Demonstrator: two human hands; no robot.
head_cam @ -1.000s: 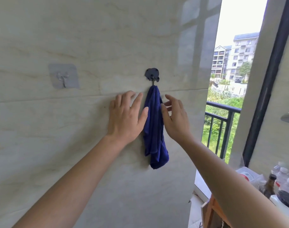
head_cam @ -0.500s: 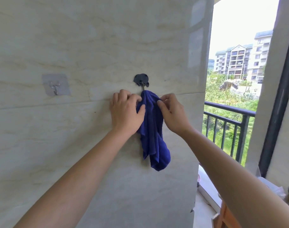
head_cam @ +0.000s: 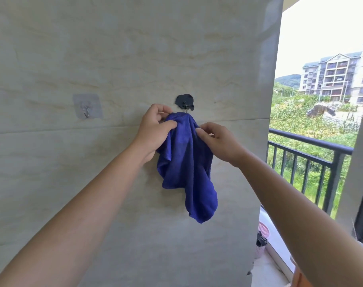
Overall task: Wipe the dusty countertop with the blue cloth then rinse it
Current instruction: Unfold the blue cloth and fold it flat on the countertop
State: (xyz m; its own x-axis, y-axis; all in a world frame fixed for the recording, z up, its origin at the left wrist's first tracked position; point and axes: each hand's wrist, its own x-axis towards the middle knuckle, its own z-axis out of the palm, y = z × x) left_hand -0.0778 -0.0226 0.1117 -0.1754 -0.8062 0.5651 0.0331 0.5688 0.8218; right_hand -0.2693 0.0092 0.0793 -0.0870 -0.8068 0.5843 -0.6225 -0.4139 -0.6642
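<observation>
The blue cloth (head_cam: 187,168) hangs against a beige tiled wall from a black adhesive hook (head_cam: 185,102). My left hand (head_cam: 155,129) pinches the cloth's upper left edge just below the hook. My right hand (head_cam: 216,139) pinches its upper right edge, so the top of the cloth is spread between both hands. The lower part droops in loose folds. No countertop is in view.
A clear adhesive hook (head_cam: 87,106) with nothing on it sticks to the wall at the left. To the right, an open balcony with a black railing (head_cam: 313,158). A pink perforated basket (head_cam: 262,239) stands low beside the wall's edge.
Both hands went from open beside the hanging cloth to gripping its top edges, and have pulled the top apart so it spreads wider. The view has shifted left.
</observation>
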